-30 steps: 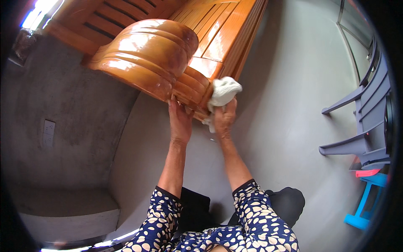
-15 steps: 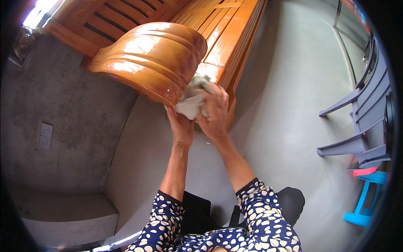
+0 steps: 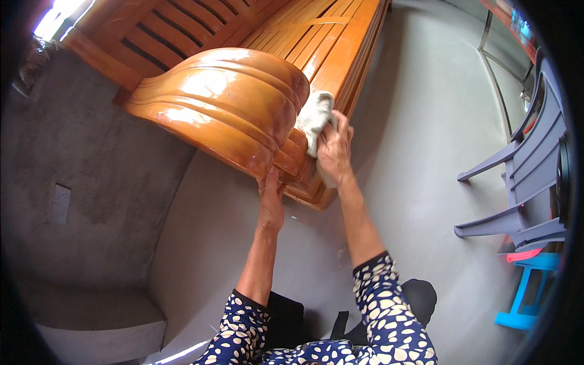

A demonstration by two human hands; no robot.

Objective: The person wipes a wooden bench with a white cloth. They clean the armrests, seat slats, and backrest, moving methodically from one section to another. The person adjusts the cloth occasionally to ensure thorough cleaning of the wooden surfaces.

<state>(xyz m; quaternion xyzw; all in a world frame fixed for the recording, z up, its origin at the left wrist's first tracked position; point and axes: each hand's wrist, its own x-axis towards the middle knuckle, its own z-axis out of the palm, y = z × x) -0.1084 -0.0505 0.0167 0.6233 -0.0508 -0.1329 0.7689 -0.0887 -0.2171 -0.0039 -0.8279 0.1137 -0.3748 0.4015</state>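
Note:
A glossy orange-brown wooden bench (image 3: 331, 58) with a slatted seat stretches away from me. Its broad, curved armrest (image 3: 213, 100) faces me at the near end. My left hand (image 3: 271, 198) grips the lower front edge of that armrest, its fingers partly hidden beneath the wood. In my right hand (image 3: 334, 149) is a crumpled whitish cloth (image 3: 316, 115), held against the bench's front corner just right of the armrest. Part of the cloth lies behind my fingers.
Left of the bench rises a grey concrete wall (image 3: 91, 140) with a socket plate (image 3: 61, 204) and a low ledge (image 3: 97, 331). Grey plastic chairs (image 3: 529, 164) and a blue stool (image 3: 526, 298) stand at the right on the grey floor (image 3: 413, 152).
My right hand has moved the cloth up and to the right, away from the armrest's lower edge and my left hand. The left hand stays at the armrest.

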